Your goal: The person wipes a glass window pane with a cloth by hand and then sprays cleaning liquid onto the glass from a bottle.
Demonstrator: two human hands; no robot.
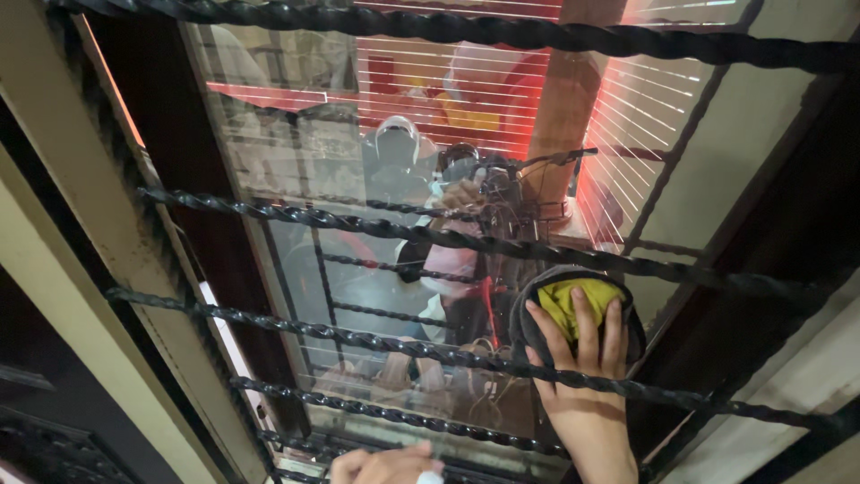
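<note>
The right hand (578, 345), fingers spread flat, reaches between the twisted black bars (502, 244) and presses the yellow-and-grey cloth (573, 305) against the window glass (358, 224), while the left hand (385, 466), loosely curled and empty as far as visible, rests low by the frame.

The left hand (387, 464) is cut off by the bottom edge of the frame, only knuckles and a fingertip showing, so its grip cannot be told. The right hand (578, 358) is crossed by a twisted black bar (502, 366), and its forearm runs out at the bottom edge. The dark and yellow cloth (573, 300) is partly hidden under its fingers. Reflections in the window glass (358, 179) at centre are blurred; the figure there cannot be made out
</note>
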